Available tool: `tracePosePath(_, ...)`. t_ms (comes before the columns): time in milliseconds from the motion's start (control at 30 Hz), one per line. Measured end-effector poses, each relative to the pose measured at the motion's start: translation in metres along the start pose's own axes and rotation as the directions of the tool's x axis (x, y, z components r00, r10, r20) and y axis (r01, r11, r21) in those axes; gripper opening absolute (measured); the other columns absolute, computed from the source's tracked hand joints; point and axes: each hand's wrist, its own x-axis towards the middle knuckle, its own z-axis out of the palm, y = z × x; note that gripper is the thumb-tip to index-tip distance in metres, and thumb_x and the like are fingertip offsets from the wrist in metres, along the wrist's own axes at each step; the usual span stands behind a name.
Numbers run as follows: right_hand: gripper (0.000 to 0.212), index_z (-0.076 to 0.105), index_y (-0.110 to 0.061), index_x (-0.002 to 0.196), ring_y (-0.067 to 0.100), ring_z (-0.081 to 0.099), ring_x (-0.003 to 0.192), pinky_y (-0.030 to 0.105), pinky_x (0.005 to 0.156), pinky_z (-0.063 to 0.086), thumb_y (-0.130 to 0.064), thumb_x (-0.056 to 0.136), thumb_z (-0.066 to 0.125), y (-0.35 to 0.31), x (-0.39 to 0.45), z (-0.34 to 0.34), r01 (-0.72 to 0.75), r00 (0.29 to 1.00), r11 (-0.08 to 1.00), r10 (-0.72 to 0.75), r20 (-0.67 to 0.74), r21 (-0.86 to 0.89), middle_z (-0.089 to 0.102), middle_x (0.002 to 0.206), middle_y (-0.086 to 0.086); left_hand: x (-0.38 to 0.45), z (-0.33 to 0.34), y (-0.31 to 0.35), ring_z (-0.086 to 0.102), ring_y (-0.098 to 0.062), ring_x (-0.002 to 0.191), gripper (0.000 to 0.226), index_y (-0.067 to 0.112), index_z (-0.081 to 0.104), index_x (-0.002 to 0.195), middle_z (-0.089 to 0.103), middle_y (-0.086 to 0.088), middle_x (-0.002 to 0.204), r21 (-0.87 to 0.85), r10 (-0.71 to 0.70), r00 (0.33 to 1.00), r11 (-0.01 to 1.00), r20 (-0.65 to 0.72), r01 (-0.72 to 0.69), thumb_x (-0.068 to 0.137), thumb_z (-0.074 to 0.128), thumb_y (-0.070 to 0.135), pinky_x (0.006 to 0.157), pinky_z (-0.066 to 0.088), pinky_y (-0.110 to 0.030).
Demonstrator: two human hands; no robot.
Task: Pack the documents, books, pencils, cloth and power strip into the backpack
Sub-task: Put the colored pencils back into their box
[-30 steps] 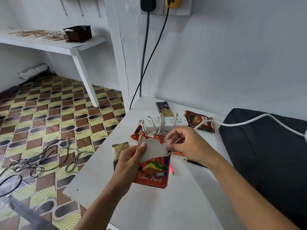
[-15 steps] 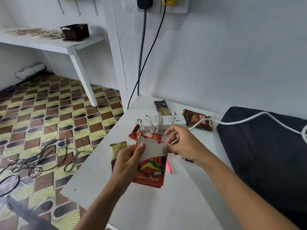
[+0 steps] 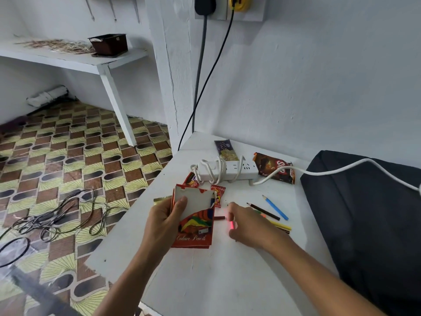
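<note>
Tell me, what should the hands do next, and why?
Probably the right hand should lift the pink pencil it pinches and slide it into the box. The left hand holds the box with its top open, one pencil already pokes out, and more pencils lie loose on the table.
</note>
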Motion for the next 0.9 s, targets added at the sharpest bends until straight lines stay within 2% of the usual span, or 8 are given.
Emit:
tracePosePath(133,0.010,0.060,-0.019,0.097,0.013,0.060,0.077,0.028,0.066,0.049,-0.019,0.086,0.058,0.002,-0.005,-0.009,0.058,0.998,0.998,-0.058,0.033,0.004,0.062,0.086,-0.002,-0.001,-0.001,0.000,0.073,-0.020,0.069,0.027,0.016,0.061,0.106,0.071,-0.006,0.090,0.009,-0.010,1.000,1.000,0.003,0.010,0.093,0.048,0.037,0.057,0.058,-0.028)
tracePosePath(233,0.017,0.069,-0.010,0.090,0.011,0.060,0.061,0.026,0.060,0.052,-0.007,0.090,0.053,0.003,-0.010,-0.026,0.116,0.993,0.942,-0.111,-0.035,0.314,0.066,0.074,0.002,0.000,-0.003,0.002,0.072,-0.020,0.069,0.027,0.017,0.060,0.107,0.071,-0.005,0.091,0.022,-0.013,1.000,1.000,-0.001,0.013,0.094,0.048,0.037,0.056,0.057,-0.027)
tracePosePath(333,0.022,0.066,0.001,0.097,0.022,0.065,0.066,0.029,0.062,0.053,0.013,0.086,0.052,0.004,-0.016,-0.041,0.194,0.972,0.654,-0.227,-0.056,0.731,0.068,0.077,0.013,0.000,-0.003,0.003,0.072,-0.015,0.063,0.019,0.020,0.060,0.099,0.070,-0.001,0.085,0.017,0.004,1.000,1.000,0.008,-0.004,0.094,0.048,0.035,0.050,0.054,-0.020)
tracePosePath(400,0.023,0.062,0.002,0.099,0.027,0.068,0.070,0.032,0.064,0.055,0.017,0.081,0.060,0.002,-0.016,-0.043,0.262,0.951,0.507,-0.280,-0.131,0.821,0.067,0.081,0.018,-0.001,-0.002,0.005,0.071,-0.009,0.061,0.014,0.026,0.058,0.090,0.069,0.002,0.081,0.006,0.018,1.000,1.000,0.022,-0.018,0.095,0.048,0.034,0.048,0.052,-0.017)
tracePosePath(567,0.009,0.061,-0.002,0.095,0.028,0.063,0.058,0.034,0.054,0.052,-0.005,0.086,0.064,-0.012,-0.010,-0.035,0.408,0.913,0.422,-0.219,-0.345,0.810,0.067,0.073,0.020,-0.002,0.003,0.010,0.071,-0.012,0.062,0.015,0.027,0.058,0.089,0.071,0.001,0.081,-0.001,0.030,0.998,1.000,0.060,-0.030,0.094,0.048,0.036,0.049,0.053,-0.017)
tracePosePath(700,0.022,0.070,-0.004,0.100,0.003,0.047,0.048,0.015,0.047,0.038,-0.017,0.088,0.057,-0.019,-0.008,-0.032,0.542,0.838,0.422,-0.208,-0.505,0.726,0.057,0.054,-0.009,-0.003,0.005,0.011,0.072,-0.013,0.064,0.016,0.024,0.059,0.088,0.071,0.000,0.080,-0.008,0.043,0.996,0.999,0.080,-0.042,0.094,0.048,0.035,0.051,0.054,-0.019)
tracePosePath(800,0.026,0.070,-0.003,0.100,0.010,0.049,0.051,0.019,0.044,0.040,-0.022,0.087,0.058,-0.022,-0.004,-0.033,0.542,0.838,0.381,-0.177,-0.516,0.749,0.058,0.057,-0.005,-0.004,0.006,0.009,0.073,-0.015,0.067,0.016,0.025,0.059,0.089,0.072,-0.001,0.083,0.000,0.049,0.995,0.999,0.091,-0.049,0.093,0.049,0.037,0.056,0.058,-0.024)
tracePosePath(900,0.018,0.067,-0.001,0.097,0.022,0.062,0.058,0.028,0.051,0.053,-0.015,0.093,0.056,-0.021,0.001,-0.030,0.549,0.824,0.456,-0.156,-0.545,0.700,0.064,0.065,0.007,-0.005,0.007,0.008,0.073,-0.016,0.069,0.020,0.027,0.059,0.090,0.072,-0.001,0.084,0.000,0.046,0.995,0.999,0.092,-0.046,0.087,0.049,0.044,0.061,0.059,-0.028)
